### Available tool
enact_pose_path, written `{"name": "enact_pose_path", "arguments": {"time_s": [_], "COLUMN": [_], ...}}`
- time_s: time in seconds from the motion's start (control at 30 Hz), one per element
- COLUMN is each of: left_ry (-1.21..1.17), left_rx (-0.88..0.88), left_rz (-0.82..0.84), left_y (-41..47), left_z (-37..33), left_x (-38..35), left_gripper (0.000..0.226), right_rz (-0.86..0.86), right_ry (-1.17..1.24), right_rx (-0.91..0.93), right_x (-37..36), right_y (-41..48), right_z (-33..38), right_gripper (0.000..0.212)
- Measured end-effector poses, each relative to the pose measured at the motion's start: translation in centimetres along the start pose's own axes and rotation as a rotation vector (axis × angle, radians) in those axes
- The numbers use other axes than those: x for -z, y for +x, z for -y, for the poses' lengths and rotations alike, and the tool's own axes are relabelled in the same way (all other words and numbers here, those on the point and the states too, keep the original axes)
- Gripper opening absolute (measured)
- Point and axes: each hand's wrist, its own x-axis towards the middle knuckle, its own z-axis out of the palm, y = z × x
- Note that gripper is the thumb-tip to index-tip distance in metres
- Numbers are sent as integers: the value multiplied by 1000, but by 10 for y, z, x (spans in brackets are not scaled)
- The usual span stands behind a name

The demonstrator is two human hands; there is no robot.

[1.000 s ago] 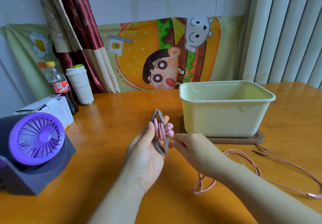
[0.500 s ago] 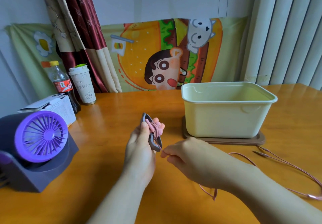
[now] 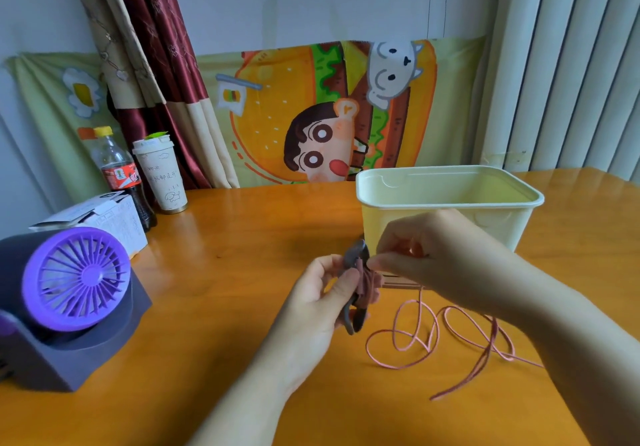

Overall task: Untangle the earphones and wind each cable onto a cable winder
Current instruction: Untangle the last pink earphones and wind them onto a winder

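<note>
My left hand [image 3: 320,301] grips a dark grey cable winder [image 3: 354,293] upright above the table, thumb across its front. Several turns of pink earphone cable [image 3: 367,288] are wrapped round its middle. My right hand [image 3: 426,255] is at the winder's top right, its fingertips pinching the pink cable against the winder. The loose part of the cable [image 3: 433,336] lies in loops on the table below my right forearm, running off under the arm to the right.
A pale yellow tub [image 3: 450,199] on a brown mat stands right behind my right hand. At the left are a purple desk fan [image 3: 74,279], a white carton [image 3: 104,217], a cola bottle [image 3: 119,175] and a paper cup [image 3: 161,173].
My right hand has risen from below the winder to its top right, carrying the cable round it. The winder has turned slightly in my left hand. More loose cable loops show on the table.
</note>
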Motion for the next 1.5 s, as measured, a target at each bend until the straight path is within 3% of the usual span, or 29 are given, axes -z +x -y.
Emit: {"name": "enact_pose_path", "arguments": {"time_s": [0.1,0.37,0.67,0.93,1.07,1.2,1.37,1.5], "left_ry": [17,-115,-265,-548,-449,-278,-201,-187], "left_rx": [21,55,83,170,191,165,139,142], "left_rz": [46,168,70,-101,-132,-94,3,40], "left_y": [0,-4,-1,2,2,0,-2,-1], "left_z": [-1,-7,-9,-9,-6,-3,-4,-5], "left_x": [1,-1,-2,0,1,-3,-5,-1], "left_gripper": [43,37,36,24,22,34,40,42], "right_rz": [-15,-17,-55,198,322,218,-10,-43], "right_ry": [-4,34,157,135,112,209,279,290], "right_rx": [-37,-51,2,23,33,45,-78,-123], "right_x": [3,5,11,13,11,10,7,5], "right_y": [1,1,-1,-6,-8,-5,2,3], "right_z": [-5,-7,1,17,17,13,-9,-17], "right_gripper": [16,25,32,21,6,4,8,12]}}
